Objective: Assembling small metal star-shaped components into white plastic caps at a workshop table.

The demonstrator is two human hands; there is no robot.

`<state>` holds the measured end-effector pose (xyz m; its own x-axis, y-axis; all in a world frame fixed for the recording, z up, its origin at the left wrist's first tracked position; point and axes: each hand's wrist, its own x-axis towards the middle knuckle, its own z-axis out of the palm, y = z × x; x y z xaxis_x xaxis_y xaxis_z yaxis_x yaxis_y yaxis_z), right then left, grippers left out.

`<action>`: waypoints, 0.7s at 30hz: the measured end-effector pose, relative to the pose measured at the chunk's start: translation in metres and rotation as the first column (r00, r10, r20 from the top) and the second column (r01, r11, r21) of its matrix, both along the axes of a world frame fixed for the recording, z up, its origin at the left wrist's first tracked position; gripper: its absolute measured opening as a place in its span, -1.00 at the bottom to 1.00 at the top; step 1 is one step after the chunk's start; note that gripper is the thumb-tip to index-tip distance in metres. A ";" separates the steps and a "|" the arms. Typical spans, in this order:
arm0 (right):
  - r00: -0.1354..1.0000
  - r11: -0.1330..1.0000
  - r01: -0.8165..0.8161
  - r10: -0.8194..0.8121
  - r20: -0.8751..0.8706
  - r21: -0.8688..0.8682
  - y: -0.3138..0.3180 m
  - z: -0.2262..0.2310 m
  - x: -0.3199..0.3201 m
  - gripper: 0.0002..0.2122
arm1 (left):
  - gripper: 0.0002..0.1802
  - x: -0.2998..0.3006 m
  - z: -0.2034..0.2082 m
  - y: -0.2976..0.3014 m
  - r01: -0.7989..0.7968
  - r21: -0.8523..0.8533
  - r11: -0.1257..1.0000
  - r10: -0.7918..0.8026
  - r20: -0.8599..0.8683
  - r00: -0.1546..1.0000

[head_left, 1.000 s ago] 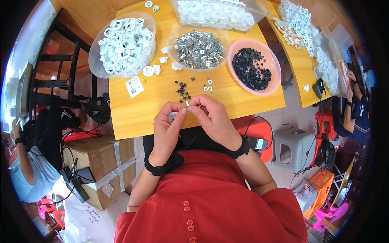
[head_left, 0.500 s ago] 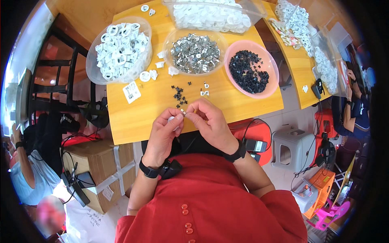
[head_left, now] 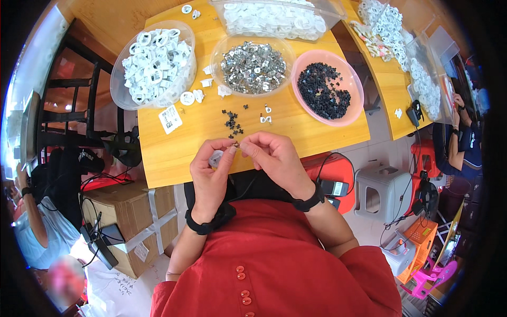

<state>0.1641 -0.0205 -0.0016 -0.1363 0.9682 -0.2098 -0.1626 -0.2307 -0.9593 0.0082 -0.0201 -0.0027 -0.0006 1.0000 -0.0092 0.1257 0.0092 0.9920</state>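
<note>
My left hand (head_left: 210, 171) is closed, with a white round plastic part (head_left: 215, 158) tucked in its curled fingers. At its thumb and index tips sits a tiny metal piece (head_left: 236, 144). My right hand (head_left: 272, 158) pinches thumb and index finger right against that piece; what lies between those tips is too small to make out. Both hands meet over the table's near edge. Just beyond them lie loose black cross-shaped pieces (head_left: 231, 123) and a few small metal clips (head_left: 265, 119).
On the wooden table (head_left: 185, 150) stand a tub of white parts (head_left: 193, 79), a tub of metal clips (head_left: 290, 63), a pink bowl (head_left: 355, 79) of black pieces and a clear bin (head_left: 332, 16). A printed label (head_left: 170, 120) lies left. Grey stool (head_left: 377, 182) and carton (head_left: 127, 211) flank me.
My left hand has turned and its fingers have opened out a little, so the white part shows more. My right hand stays at the left fingertips. The view has shifted slightly.
</note>
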 end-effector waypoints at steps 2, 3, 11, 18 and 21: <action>0.999 1.000 -0.004 0.005 -0.040 0.031 0.000 0.000 -0.003 -0.85 | -0.91 -0.001 -0.002 0.000 0.004 0.082 0.997 0.002 -0.066 0.998; 0.999 1.000 -0.002 0.003 -0.039 0.031 0.000 -0.001 -0.003 -0.85 | -0.91 -0.001 -0.002 0.000 0.006 0.082 0.997 0.000 -0.065 0.998; 0.995 0.994 -0.069 0.063 -0.074 -0.082 0.001 -0.001 0.002 -0.86 | -0.86 0.001 0.006 -0.001 0.051 0.174 0.983 -0.011 -0.223 0.975; 0.998 0.991 -0.040 0.033 -0.057 -0.125 0.003 0.005 0.001 -0.86 | -0.84 -0.001 0.003 -0.004 0.004 -0.092 0.996 0.006 0.116 0.993; 0.999 0.994 -0.048 0.046 -0.027 -0.097 0.002 0.005 0.000 -0.86 | -0.81 -0.004 -0.002 -0.003 0.075 -0.113 0.991 -0.058 0.147 0.987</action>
<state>0.1637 -0.0185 0.0037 -0.1874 0.9358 -0.2985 -0.1729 -0.3306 -0.9278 0.0041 -0.0230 -0.0049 0.0757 0.9896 -0.1226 -0.0132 0.1239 0.9922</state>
